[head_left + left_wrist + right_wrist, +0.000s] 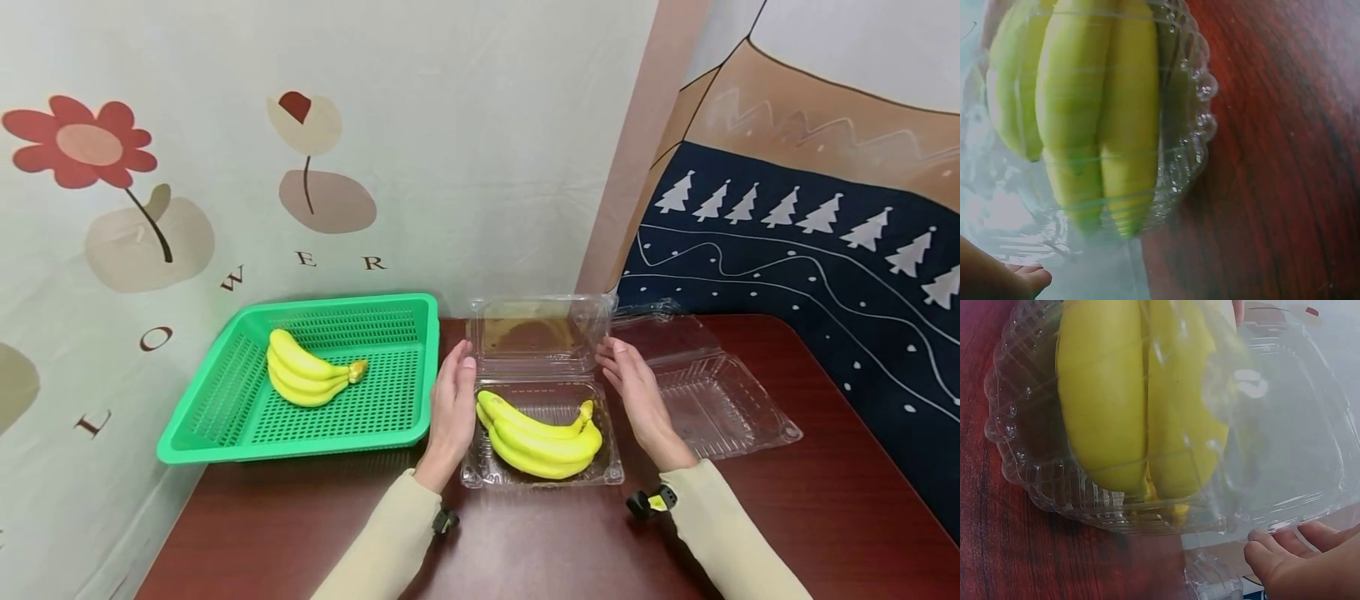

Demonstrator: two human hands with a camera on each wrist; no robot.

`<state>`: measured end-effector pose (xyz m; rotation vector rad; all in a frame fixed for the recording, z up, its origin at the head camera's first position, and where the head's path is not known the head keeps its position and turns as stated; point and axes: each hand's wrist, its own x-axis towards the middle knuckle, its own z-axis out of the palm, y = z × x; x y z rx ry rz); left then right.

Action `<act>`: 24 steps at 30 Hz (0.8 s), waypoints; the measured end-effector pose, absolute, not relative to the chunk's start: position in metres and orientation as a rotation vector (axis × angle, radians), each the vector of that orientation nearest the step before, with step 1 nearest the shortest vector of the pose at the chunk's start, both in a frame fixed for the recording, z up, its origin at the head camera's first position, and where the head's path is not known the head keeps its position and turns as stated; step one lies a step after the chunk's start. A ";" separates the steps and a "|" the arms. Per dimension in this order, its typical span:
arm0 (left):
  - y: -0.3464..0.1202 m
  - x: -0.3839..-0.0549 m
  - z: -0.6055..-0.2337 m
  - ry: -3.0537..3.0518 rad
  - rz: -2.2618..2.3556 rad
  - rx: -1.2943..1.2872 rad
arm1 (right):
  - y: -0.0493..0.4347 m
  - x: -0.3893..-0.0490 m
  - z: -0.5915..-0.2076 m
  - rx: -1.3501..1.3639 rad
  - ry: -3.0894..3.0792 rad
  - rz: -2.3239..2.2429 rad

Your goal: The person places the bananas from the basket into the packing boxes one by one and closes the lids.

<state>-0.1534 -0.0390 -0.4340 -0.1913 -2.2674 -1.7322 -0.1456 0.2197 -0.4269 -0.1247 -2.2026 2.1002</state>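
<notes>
A bunch of yellow bananas [540, 442] lies in the base of a clear plastic clamshell box [468, 477], its stem toward the right. The hinged lid [540, 354] stands raised at the back of that box. My left hand [452, 408] is beside the left edge, fingers straight and pointing forward, with its fingertips by the lid's left side. Opposite it, the right hand [637, 392] has its lightly bent fingers at the lid's right edge. In the right wrist view, the right fingers [1272, 556] show right at the lid's rim.
To the left stands a green plastic basket [300, 452] with another bunch of bananas [307, 371] inside. A second clear clamshell box [720, 400] lies opened on the right, partly behind the right hand. Behind the brown table [540, 550] is a printed curtain [465, 167].
</notes>
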 end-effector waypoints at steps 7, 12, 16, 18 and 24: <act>-0.039 -0.146 -0.427 -2.209 -1.751 -0.206 | 0.221 -0.136 -0.421 -0.061 -2.236 2.074; -0.041 -0.140 -0.423 -2.208 -1.750 -0.228 | 0.225 -0.128 -0.419 -0.028 -2.261 2.051; -0.043 -0.135 -0.417 -2.215 -1.757 -0.251 | 0.228 -0.122 -0.415 -0.004 -2.291 2.015; -0.045 -0.134 -0.415 -2.217 -1.745 -0.264 | 0.228 -0.120 -0.414 0.019 -2.309 1.996; -0.051 -0.127 -0.414 -2.215 -1.728 -0.309 | 0.229 -0.111 -0.413 0.072 -2.368 1.950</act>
